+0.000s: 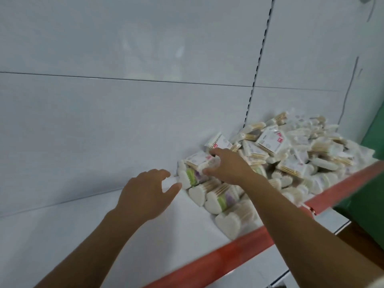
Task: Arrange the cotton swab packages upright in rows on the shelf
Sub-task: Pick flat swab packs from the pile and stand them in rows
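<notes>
Pinches a cotton swab package with the right hand near the back edge of the shelf, spreads the left hand open beside the short row, and could topple it by nudging the leaning pile.

Two bare hands are seen: left hand, right hand. Left forearm and right forearm are shown uncovered, with skin visible right up to the frame edge. A pale patch is caught in the bottom right corner beside the right arm; whether it is a sleeve cannot be told. Fingertips are smeared by motion blur, so finer detail is not resolved.
</notes>
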`<state>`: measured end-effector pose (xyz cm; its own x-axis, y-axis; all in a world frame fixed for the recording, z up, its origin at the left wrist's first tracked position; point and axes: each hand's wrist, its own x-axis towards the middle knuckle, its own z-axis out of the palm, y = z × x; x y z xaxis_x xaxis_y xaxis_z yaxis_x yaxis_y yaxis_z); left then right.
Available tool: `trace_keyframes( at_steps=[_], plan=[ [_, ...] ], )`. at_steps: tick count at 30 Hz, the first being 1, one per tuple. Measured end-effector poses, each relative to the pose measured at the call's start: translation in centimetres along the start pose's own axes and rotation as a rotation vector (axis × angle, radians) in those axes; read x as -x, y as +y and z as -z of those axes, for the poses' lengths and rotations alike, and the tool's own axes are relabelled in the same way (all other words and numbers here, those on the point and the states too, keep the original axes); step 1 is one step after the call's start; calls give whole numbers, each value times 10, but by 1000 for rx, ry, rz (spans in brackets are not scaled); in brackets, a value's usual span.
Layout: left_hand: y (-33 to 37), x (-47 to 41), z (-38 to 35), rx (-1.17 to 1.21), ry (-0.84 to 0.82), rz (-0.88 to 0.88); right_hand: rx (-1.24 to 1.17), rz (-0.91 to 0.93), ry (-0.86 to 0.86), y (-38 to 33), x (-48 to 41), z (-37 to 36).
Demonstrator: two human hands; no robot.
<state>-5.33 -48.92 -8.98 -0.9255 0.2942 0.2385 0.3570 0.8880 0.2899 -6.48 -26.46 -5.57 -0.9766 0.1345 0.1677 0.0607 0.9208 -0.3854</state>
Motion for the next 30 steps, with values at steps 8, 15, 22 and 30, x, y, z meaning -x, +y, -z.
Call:
trace_keyframes(
  at_steps=[8, 15, 22, 30],
  plan=[
    [27, -19, -9, 93, 78, 150, 30, 179, 21, 25, -37, -10],
    [66, -47, -13, 265, 279, 106, -463, 318, -31, 53, -49, 6],
    [112, -75, -11, 257, 236, 32, -792, 545, -154, 71, -53, 33],
    [110, -57, -15, 493, 313, 265, -211, 298, 110, 89, -92, 44]
  ],
)
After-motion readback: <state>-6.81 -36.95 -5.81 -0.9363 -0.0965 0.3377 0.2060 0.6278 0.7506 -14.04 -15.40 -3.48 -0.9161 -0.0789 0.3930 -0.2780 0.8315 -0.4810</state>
